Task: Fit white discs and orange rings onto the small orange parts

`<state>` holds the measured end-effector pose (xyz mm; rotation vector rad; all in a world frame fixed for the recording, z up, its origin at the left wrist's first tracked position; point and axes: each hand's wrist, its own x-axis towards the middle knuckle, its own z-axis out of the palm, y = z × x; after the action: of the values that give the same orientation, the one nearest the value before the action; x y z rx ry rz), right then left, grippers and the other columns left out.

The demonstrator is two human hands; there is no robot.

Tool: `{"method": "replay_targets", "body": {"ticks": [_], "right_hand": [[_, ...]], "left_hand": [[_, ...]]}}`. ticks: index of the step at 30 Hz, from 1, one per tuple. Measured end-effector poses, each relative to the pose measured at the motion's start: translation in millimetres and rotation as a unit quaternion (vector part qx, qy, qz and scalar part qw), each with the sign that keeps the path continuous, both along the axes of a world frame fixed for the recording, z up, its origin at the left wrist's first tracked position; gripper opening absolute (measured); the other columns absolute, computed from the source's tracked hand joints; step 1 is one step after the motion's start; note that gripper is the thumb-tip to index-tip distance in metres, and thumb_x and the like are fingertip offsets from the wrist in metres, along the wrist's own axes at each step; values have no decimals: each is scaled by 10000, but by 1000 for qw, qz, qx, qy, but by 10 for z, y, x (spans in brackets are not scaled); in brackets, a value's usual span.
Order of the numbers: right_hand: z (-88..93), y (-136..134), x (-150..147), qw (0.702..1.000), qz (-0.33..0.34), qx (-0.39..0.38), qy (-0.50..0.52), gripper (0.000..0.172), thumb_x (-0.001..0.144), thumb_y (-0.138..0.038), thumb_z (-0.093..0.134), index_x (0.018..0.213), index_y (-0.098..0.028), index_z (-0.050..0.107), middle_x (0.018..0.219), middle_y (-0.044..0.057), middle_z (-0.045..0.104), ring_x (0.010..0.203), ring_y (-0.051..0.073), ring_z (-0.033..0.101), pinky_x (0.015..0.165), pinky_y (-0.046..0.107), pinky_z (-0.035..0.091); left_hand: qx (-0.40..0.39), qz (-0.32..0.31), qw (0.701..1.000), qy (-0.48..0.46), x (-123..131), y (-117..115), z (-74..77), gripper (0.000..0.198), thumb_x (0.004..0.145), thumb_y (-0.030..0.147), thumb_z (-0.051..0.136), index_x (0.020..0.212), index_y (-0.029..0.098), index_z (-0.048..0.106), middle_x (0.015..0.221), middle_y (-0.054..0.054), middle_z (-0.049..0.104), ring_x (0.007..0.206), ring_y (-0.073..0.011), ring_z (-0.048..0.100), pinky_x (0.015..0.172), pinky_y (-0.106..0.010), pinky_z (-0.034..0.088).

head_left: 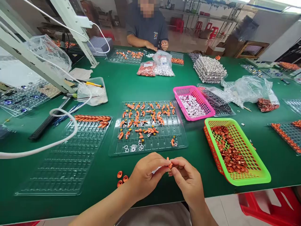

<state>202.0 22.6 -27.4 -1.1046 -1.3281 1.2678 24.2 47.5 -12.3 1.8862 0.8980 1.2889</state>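
My left hand (pixel 144 175) and my right hand (pixel 188 180) meet at the table's near edge, fingertips pinched together on a small orange part (pixel 169 164). A bit of white shows between the left fingers. Just beyond the hands lies a clear compartment tray (pixel 150 147) with several orange parts and a few white rings in it. Three loose orange rings (pixel 122 179) lie on the green table (pixel 131 84) to the left of my left hand.
An orange-and-green basket (pixel 258 174) of brown rings stands right of my hands, and a pink basket (pixel 181 94) of white pieces behind it. Clear trays (pixel 66 166) lie at left under a white cable (pixel 54 142). A person (pixel 148 28) works across the table by bagged parts (pixel 162 66).
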Motion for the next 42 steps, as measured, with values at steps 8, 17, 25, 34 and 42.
{"method": "replay_targets", "body": {"ticks": [8, 17, 25, 34, 42], "right_hand": [[28, 8, -7, 1000, 10, -9, 20, 136, 942, -234, 626, 1035, -255, 724, 887, 23, 652, 725, 125, 654, 669, 228, 565], [32, 6, 3, 999, 15, -23, 38, 151, 942, -238, 629, 1043, -261, 739, 906, 21, 664, 701, 113, 658, 646, 215, 569], [28, 22, 24, 993, 43, -68, 88, 132, 940, -253, 641, 1020, -276, 743, 883, -3, 673, 686, 93, 640, 649, 200, 573], [8, 20, 29, 992, 39, -70, 93, 127, 931, -263, 656, 1032, -258, 734, 888, 4, 667, 679, 96, 649, 644, 209, 580], [26, 22, 25, 992, 33, -80, 88, 127, 914, -290, 672, 1007, -227, 731, 872, 23, 661, 670, 121, 652, 633, 253, 591]], "left_hand": [[5, 10, 1000, 18, -15, -16, -6, 225, 900, 67, 651, 1089, 186, 680, 818, -35, 723, 726, -136, 632, 671, -231, 526], [3, 8, 1000, 19, -17, -15, -36, 187, 898, 79, 660, 1042, 191, 698, 810, -38, 718, 728, -138, 647, 665, -235, 534], [-15, 5, 999, 37, -44, -15, 4, 189, 899, 71, 642, 1009, 194, 734, 815, -36, 670, 703, -121, 647, 625, -202, 530], [18, 13, 999, 42, -37, -11, -14, 201, 894, 74, 652, 1021, 215, 719, 1020, -73, 753, 902, -166, 723, 763, -253, 597], [22, -4, 1000, 19, -37, -10, -11, 236, 890, 54, 652, 1055, 212, 711, 987, -67, 785, 873, -163, 738, 750, -260, 612]]}}
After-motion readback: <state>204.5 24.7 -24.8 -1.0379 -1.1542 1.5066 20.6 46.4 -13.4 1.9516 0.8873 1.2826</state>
